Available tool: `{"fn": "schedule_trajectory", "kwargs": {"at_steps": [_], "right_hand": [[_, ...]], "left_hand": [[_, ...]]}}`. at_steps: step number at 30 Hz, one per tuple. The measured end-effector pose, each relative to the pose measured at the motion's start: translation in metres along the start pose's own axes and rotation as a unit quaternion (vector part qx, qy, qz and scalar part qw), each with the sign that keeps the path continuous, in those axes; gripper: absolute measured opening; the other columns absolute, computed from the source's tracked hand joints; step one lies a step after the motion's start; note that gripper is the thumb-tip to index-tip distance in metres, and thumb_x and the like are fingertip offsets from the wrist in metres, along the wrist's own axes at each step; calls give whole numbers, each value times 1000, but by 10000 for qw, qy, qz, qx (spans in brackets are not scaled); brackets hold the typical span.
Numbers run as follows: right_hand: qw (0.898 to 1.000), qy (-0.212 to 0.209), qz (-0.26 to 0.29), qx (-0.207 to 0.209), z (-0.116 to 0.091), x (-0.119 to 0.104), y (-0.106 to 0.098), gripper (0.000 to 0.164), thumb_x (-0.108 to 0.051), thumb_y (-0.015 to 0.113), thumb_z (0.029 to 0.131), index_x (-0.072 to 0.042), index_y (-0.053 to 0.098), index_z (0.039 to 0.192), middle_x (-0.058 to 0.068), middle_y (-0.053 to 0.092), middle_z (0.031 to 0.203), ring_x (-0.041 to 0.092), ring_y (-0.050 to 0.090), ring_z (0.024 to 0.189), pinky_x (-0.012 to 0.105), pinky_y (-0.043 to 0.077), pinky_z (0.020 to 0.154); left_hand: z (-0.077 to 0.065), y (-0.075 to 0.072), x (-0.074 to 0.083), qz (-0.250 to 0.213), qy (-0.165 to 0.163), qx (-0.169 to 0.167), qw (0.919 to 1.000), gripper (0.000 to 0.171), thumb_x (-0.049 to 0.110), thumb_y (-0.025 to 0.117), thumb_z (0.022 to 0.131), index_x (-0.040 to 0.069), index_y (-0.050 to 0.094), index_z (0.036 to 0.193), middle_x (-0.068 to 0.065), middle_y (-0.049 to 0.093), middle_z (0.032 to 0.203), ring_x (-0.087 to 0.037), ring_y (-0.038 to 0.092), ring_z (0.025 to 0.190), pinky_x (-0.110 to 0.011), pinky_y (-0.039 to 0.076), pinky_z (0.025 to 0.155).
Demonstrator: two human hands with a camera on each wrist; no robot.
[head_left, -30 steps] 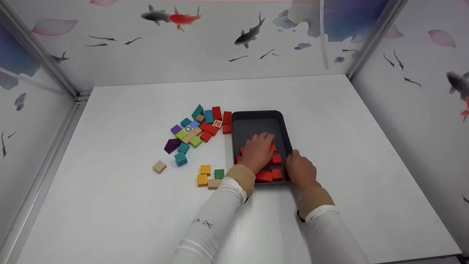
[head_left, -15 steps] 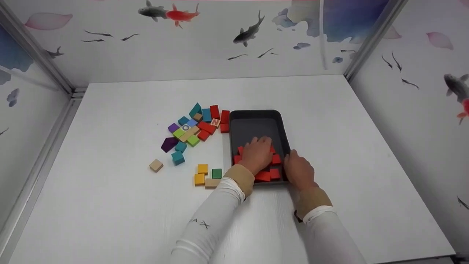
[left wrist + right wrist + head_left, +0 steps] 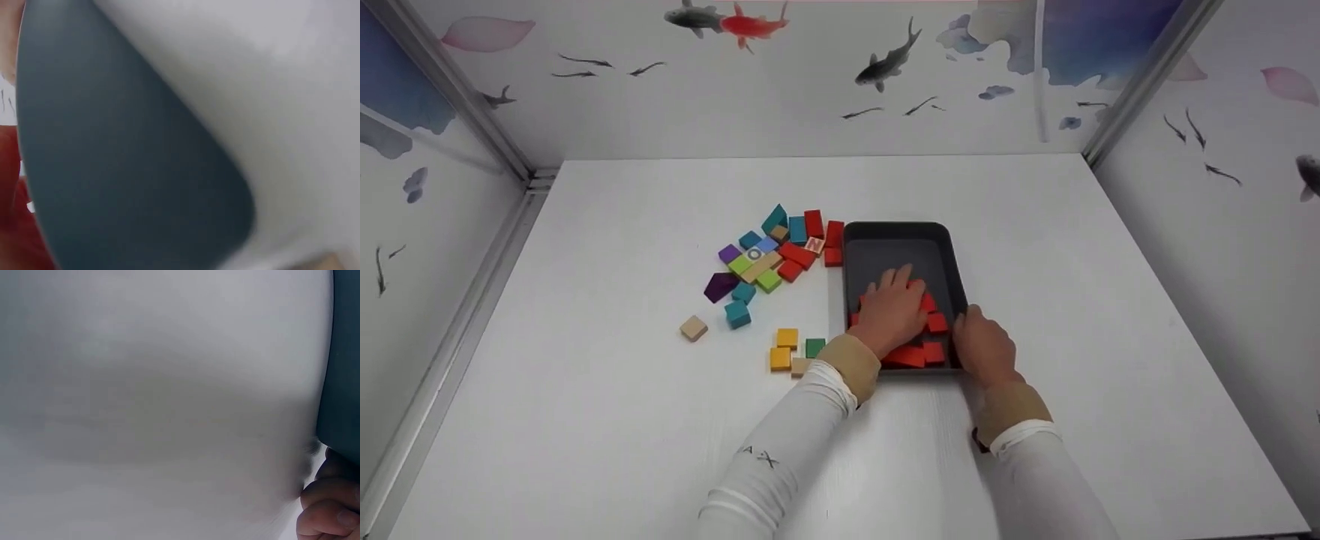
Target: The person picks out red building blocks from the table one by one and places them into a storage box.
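Observation:
A dark grey baking tray (image 3: 885, 244) lies on the white table with several red blocks (image 3: 936, 324) in its near half. My left hand (image 3: 891, 319) is inside it, palm down over those blocks with its fingers stretched toward the far end; it covers some of them. The right hand (image 3: 986, 345) grips the tray's right side near the front corner. In the right wrist view curled fingers (image 3: 329, 517) show at the tray's outer wall (image 3: 344, 377). The left wrist view is mostly filled by the tray's dark wall (image 3: 129, 146), with red (image 3: 8, 169) at its left edge.
Left of the tray lies a cluster of mixed blocks: red (image 3: 797, 255), teal (image 3: 738, 315), lime green (image 3: 769, 281) and a purple pentagon (image 3: 721, 286). Nearer are yellow blocks (image 3: 780, 358), a green block (image 3: 815, 347) and a lone wooden block (image 3: 694, 328). Printed walls enclose the table.
The left hand has shifted slightly within the tray and its fingers now reach farther forward over the red blocks. The right hand keeps its hold on the tray. The head view has shifted a little.

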State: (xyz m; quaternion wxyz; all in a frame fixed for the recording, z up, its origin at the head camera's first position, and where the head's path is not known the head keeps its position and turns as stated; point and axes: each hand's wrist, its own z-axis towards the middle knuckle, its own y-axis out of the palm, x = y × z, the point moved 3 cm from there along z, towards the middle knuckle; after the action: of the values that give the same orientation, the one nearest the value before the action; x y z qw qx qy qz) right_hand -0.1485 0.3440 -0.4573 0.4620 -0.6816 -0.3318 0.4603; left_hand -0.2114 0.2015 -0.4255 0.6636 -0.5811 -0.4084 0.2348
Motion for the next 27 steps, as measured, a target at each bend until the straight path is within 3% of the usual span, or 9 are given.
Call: {"fn": "schedule_trajectory", "kwargs": {"at_steps": [5,11,19,27], "right_hand": [[9999,86,12,-129,1,5,-2,33,-27,31,95,0,47,105,21,59,84,30,56,69,45,44,59],[9998,104,-36,-188,0,6,-8,34,-27,29,95,0,46,105,23,59,84,31,57,70,45,44,58],[9997,157,-57,-176,0,8,-6,33,-27,30,95,1,45,107,22,59,87,31,56,72,46,45,61],[9997,44,47,-226,-1,0,1,34,-28,31,95,0,46,106,20,58,85,28,55,69,44,44,60]], "left_hand": [[1,-15,-13,-19,-33,354,9994,39,33,50,88,21,49,125,-4,34,136,-23,29,123,-43,31,95],[1,-26,-40,-121,-311,668,9972,42,35,54,86,23,46,125,-1,36,133,-20,30,121,-40,30,96],[-7,-24,-73,-99,-584,669,9960,49,38,57,84,23,42,129,-2,37,133,-21,31,121,-43,30,97],[-14,-20,-120,-200,-1594,739,9842,50,40,53,86,19,40,130,-5,36,134,-24,29,123,-46,28,97]]}}
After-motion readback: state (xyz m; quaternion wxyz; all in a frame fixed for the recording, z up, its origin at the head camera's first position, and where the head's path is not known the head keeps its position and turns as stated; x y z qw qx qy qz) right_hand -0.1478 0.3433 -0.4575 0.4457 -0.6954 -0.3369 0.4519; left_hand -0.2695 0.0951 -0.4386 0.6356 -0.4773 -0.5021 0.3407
